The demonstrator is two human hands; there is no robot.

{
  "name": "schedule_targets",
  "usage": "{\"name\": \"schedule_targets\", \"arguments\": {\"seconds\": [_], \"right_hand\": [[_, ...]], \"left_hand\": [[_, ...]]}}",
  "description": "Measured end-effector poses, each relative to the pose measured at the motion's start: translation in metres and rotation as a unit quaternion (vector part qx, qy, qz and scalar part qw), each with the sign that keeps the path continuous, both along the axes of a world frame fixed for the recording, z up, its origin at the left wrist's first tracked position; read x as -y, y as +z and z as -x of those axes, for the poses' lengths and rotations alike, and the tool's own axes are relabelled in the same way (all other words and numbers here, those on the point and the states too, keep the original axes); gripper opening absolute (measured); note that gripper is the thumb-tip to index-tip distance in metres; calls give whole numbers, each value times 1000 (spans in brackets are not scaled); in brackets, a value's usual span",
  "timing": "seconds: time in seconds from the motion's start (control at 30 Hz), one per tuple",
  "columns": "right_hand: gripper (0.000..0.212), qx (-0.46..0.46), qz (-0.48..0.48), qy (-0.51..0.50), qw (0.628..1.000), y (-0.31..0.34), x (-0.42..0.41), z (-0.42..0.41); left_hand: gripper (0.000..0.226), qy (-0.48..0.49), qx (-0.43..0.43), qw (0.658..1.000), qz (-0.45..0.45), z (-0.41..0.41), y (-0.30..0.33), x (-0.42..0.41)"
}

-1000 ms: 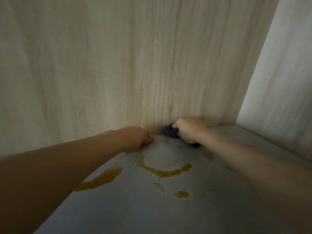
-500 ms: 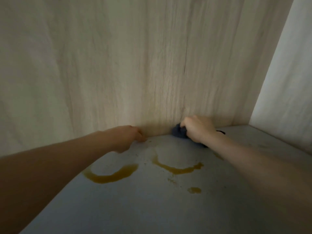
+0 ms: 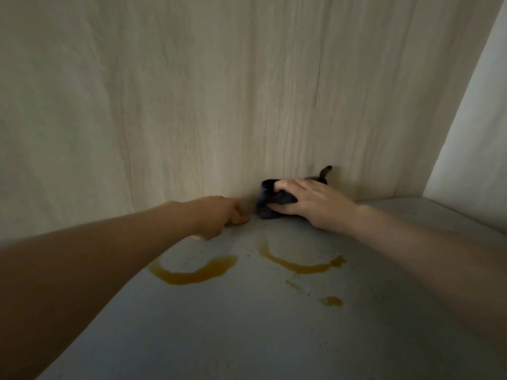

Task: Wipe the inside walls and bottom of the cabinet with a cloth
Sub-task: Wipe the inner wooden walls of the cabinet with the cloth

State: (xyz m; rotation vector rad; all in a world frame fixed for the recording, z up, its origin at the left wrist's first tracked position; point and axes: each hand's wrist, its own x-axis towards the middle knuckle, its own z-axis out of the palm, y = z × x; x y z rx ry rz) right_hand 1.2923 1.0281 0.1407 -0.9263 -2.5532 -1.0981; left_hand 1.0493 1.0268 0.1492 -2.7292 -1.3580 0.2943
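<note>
At the back of the cabinet, where the pale wood back wall (image 3: 192, 91) meets the grey bottom (image 3: 247, 338), the right hand (image 3: 310, 204) holds a dark blue cloth (image 3: 267, 200). The fingers and thumb are curled round the bunched cloth, and the cloth sits on the bottom, pushed up against the back wall. A small dark tail of the cloth sticks up behind the hand and lies against the wall. The left hand (image 3: 222, 215) is just beside the cloth, a little to its left. Its fingers are bent under and hold nothing, and the knuckles rest on the bottom right at the foot of the wall. Both bare arms reach in from the near side. On the bottom, closer to the person than the hands, there are yellow-brown spills. One curved spill (image 3: 194, 274) lies under the left arm. Another curved spill (image 3: 301, 263) lies in front of the right hand. A small drop (image 3: 332, 301) sits apart from them, nearer still. Tiny brown specks are dotted around the spills. On the right, a lighter side wall (image 3: 474, 119) stands up from the bottom.
</note>
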Motion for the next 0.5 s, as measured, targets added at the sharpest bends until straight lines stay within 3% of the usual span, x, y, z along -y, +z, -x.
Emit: {"name": "schedule_targets", "arguments": {"seconds": [0.07,0.17,0.27,0.37,0.5], "right_hand": [[45,26,14,-4,1000,2,-5,-11],[46,76,-48,-11,996,19,-10,-22],[40,25,-79,-7,997,22,-2,-48],[33,26,-94,42,994,2,-8,-22],[36,5,-114,75,991,6,-13,16]], "left_hand": [[66,-2,-8,1000,-5,1,0,0],[67,2,-9,1000,-12,-2,-2,0],[64,8,2,1000,-7,-1,-5,-2],[49,-2,13,1000,8,1,-4,-6],[60,-1,-6,1000,28,4,-2,-10]]}}
